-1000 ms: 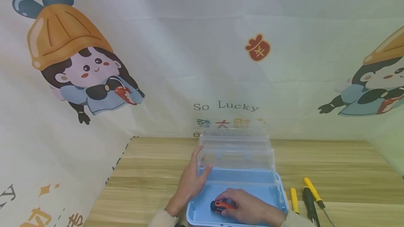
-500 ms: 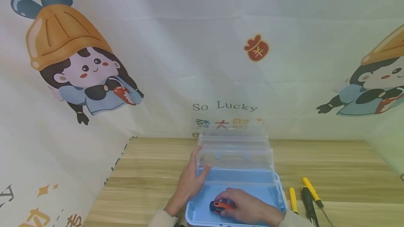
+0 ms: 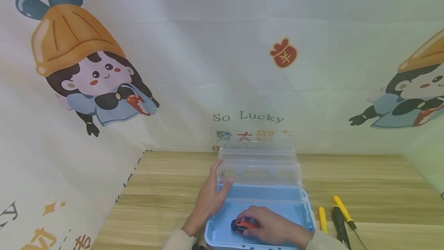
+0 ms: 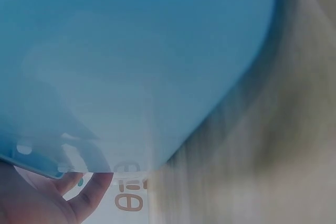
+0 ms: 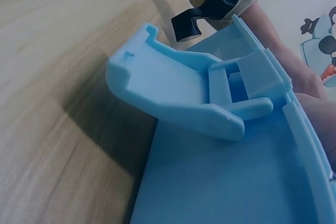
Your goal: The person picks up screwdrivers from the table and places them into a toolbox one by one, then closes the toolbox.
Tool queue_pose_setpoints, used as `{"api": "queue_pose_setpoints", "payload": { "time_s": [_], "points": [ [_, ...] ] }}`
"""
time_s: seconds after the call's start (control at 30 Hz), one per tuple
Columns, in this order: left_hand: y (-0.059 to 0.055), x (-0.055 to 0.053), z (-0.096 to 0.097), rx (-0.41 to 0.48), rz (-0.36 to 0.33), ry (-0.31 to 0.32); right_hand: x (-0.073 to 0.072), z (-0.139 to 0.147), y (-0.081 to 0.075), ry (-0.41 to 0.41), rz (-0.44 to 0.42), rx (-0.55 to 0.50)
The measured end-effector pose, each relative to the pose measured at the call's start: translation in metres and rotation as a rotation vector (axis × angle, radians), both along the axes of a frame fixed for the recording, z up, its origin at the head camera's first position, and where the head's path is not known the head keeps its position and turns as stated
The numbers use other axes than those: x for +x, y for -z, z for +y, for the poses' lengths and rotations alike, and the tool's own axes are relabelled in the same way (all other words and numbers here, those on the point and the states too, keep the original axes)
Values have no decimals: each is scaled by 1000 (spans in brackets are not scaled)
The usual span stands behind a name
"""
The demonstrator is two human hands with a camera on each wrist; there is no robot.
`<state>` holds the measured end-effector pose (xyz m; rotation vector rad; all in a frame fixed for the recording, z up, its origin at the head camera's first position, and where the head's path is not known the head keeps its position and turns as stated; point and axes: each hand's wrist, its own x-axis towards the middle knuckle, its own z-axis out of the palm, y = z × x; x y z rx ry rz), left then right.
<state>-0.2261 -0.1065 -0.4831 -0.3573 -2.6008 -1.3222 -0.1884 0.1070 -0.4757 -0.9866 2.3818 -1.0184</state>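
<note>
The right hand, fingers curled, grips the red-and-black tool inside the blue box. The left hand, fingers extended, touches the box's left side, left of the tool.

Inside the blue box, the right hand hides one end of a red-and-black tool, its kind unclear. Towards the bench's right edge, a yellow-handled screwdriver's tip runs out of the head view. The left wrist view blurs whatever lies beside the box.
</note>
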Motion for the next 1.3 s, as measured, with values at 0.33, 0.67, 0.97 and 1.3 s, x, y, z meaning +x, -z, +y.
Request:
{"api": "queue_pose_setpoints", "payload": {
  "time_s": [0.33, 0.67, 0.97, 1.3],
  "points": [
    [-3, -3, 0, 0, 6, 4, -3, 0, 2, -10, 46, -24],
    [-4, -4, 0, -7, -3, 1, -4, -1, 3, -16, 29, -18],
    [-4, -4, -1, -2, 11, 6, -4, -4, 0, -15, 33, 10],
    [0, -5, 0, 10, -1, -4, -2, 0, 1, -12, 59, -61]
  ]
}}
